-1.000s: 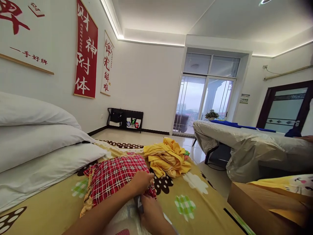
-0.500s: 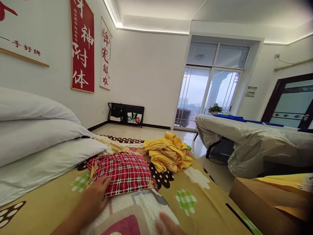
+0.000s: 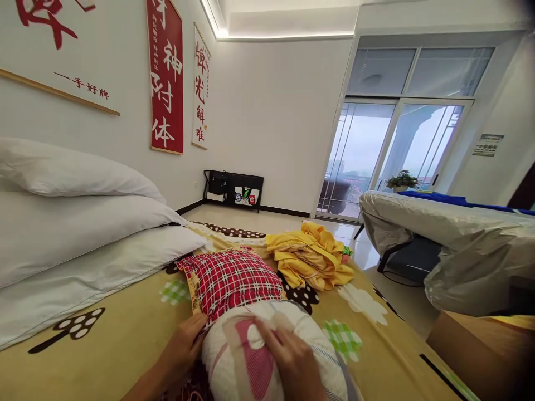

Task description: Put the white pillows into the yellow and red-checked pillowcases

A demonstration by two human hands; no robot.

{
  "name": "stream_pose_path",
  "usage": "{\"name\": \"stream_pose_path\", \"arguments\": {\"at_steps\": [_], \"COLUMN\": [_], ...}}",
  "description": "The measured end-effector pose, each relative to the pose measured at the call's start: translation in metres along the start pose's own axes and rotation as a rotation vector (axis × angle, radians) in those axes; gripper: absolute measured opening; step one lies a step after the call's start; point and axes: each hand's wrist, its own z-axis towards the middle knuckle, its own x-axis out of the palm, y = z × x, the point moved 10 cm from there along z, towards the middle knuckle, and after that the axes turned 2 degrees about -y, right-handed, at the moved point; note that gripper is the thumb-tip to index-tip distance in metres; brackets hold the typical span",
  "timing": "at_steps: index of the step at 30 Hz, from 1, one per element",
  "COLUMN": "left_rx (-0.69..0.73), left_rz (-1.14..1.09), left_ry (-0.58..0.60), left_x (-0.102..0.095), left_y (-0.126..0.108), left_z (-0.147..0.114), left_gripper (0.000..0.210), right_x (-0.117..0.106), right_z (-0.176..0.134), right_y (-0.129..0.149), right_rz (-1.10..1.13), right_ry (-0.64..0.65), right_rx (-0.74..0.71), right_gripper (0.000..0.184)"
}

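A red plaid pillowcase (image 3: 238, 275) with a yellowish patterned edge lies on the bed in front of me. Against its near side bulges a white pillow (image 3: 234, 356) with pink and grey patches, bunched up; dark red cloth shows beneath it at the left. My left hand (image 3: 184, 345) is closed at the plaid cloth's near left edge, beside the pillow, fingertips partly hidden. On top of the pillow rests my right hand (image 3: 292, 356), its bent fingers gripping the pillow's fabric.
White pillows (image 3: 83, 239) are stacked on the left. A crumpled yellow cloth (image 3: 311, 256) lies farther back on the patterned bed sheet (image 3: 137, 334). To the right stand a plastic-covered table (image 3: 438, 223) and a cardboard box (image 3: 468, 351). A black rack (image 3: 234, 189) is by the far wall.
My left hand has moved from the top of the plaid pillowcase to its near edge and closed. My right hand has come up onto the white pillow, which now bulges higher. The view has swung left.
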Motion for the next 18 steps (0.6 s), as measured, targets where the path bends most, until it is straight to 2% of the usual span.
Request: {"name": "stream_pose_path", "arguments": {"at_steps": [2,5,8,10,13,15,18], "left_rx": [0.039,0.031,0.042,0.078,0.144,0.160,0.092], "left_rz": [-0.023,-0.024,0.009,0.068,0.138,0.152,0.176], "left_ry": [-0.041,-0.095,-0.027,0.063,0.134,0.141,0.104], "left_x": [0.001,0.001,0.008,0.016,0.023,0.027,0.032], "left_y": [-0.015,-0.032,-0.057,-0.078,-0.098,-0.093,-0.050], "left_z": [0.007,0.024,0.044,0.051,0.050,0.043,0.023], "left_gripper": [0.031,0.024,0.017,0.016,0.019,0.020,0.019], "right_x": [0.001,0.019,0.036,0.040,0.037,0.034,0.039], "right_z": [-0.004,-0.022,-0.029,-0.022,-0.010,-0.010,-0.018], "right_y": [-0.002,0.024,0.043,0.035,0.002,-0.014,-0.008], "right_rz": [-0.048,-0.126,-0.155,-0.144,-0.126,-0.127,-0.117], "right_ry": [0.022,0.014,-0.006,0.007,0.027,-0.005,-0.045], "right_rx": [0.013,-0.025,-0.042,-0.010,0.114,0.187,0.207], "right_gripper": [0.043,0.046,0.041,0.039,0.036,0.036,0.034]}}
